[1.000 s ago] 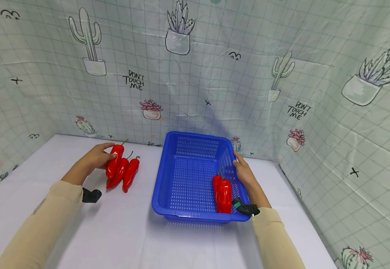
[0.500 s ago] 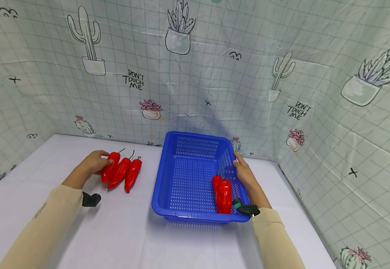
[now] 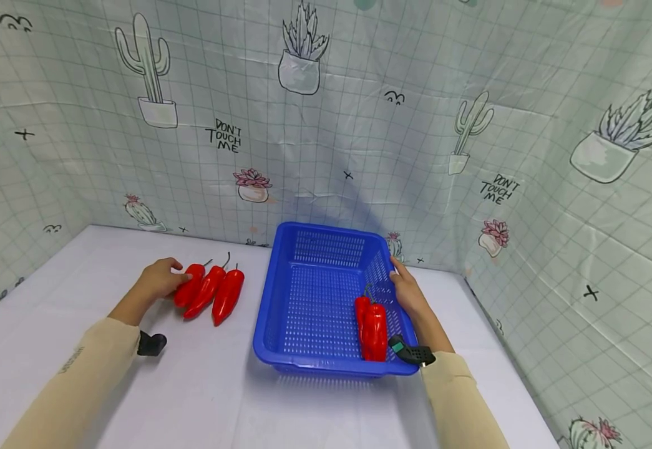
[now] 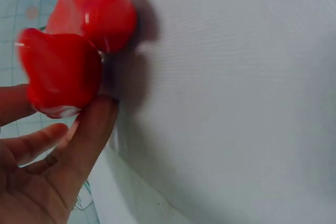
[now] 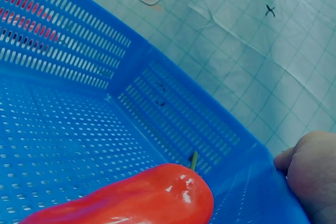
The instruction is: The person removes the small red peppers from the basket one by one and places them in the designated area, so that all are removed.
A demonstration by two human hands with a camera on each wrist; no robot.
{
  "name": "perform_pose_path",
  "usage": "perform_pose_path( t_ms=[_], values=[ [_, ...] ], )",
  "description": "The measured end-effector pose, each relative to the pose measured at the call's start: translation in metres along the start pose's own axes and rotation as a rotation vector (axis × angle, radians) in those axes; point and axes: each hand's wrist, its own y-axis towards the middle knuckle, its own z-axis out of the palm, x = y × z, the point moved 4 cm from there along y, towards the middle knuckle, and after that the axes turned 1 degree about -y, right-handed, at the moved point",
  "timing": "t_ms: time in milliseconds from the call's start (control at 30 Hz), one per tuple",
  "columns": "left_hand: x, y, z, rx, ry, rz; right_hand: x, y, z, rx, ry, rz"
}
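Note:
At the left of the table, my left hand [image 3: 160, 278] holds the leftmost red chili pepper [image 3: 190, 287], its thumb and fingers on either side. In the left wrist view the fingertips [image 4: 100, 116] touch the end of this pepper [image 4: 65, 74]. Beside it lie a middle chili pepper [image 3: 206, 293] and a right-hand one [image 3: 228, 297], green stems pointing away. My right hand [image 3: 408, 292] grips the right rim of a blue plastic basket [image 3: 266, 299]; its fingers are partly hidden. Inside, red peppers [image 3: 375, 333] lie along the right wall, one close up in the right wrist view [image 5: 152, 195].
A white cloth covers the table [image 3: 202, 386]. A patterned curtain [image 3: 337, 137] with cactus drawings hangs behind and at both sides. The basket's back edge stands near the curtain.
My left hand has come down with its pepper, setting it lower beside the other two. Those two have shifted slightly right. My right hand and the basket stay put.

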Motion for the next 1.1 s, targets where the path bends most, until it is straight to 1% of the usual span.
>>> perform_pose_path(
  t_ms=[133,200,267,367,433,467,533,600,667,733,833,900,967,1033,1100],
  values=[
    [-0.001,0.000,0.004,-0.018,0.066,0.023,0.000,-0.002,0.002,0.008,0.018,0.003],
    [0.000,-0.001,0.006,-0.025,0.079,0.020,-0.001,-0.003,0.002,0.013,0.030,0.007],
    [0.000,-0.002,0.006,-0.043,0.080,0.003,-0.001,-0.003,0.002,0.016,0.041,0.011],
    [-0.002,-0.005,0.003,-0.099,0.076,-0.024,0.000,-0.004,0.003,0.018,0.041,0.006],
    [-0.008,-0.006,-0.001,-0.144,0.066,-0.029,0.000,-0.004,0.002,0.018,0.035,0.002],
    [-0.012,-0.007,-0.003,-0.161,0.060,-0.021,0.000,-0.003,0.002,0.017,0.032,0.002],
    [-0.026,-0.008,-0.007,-0.182,0.022,0.006,0.000,-0.003,0.002,0.012,0.024,0.002],
    [-0.044,-0.009,-0.011,-0.169,-0.056,0.046,0.000,-0.003,0.002,0.008,0.020,0.003],
    [-0.066,-0.012,-0.014,-0.141,-0.158,0.091,0.000,-0.003,0.002,0.005,0.022,0.006],
    [-0.089,-0.015,-0.016,-0.106,-0.267,0.151,0.001,-0.003,0.002,0.006,0.026,0.006],
    [-0.125,-0.020,-0.016,-0.055,-0.382,0.257,0.002,-0.003,0.003,0.010,0.037,0.000],
    [-0.148,-0.022,-0.015,0.000,-0.451,0.308,0.003,-0.002,0.004,0.005,0.037,-0.003],
    [-0.168,-0.024,-0.010,0.059,-0.510,0.329,0.003,-0.002,0.004,0.000,0.037,-0.005],
    [-0.184,-0.025,-0.002,0.127,-0.557,0.323,0.003,-0.001,0.004,-0.004,0.035,-0.003],
    [-0.197,-0.024,0.010,0.184,-0.587,0.307,0.003,-0.002,0.004,-0.006,0.039,0.002]
  ],
)
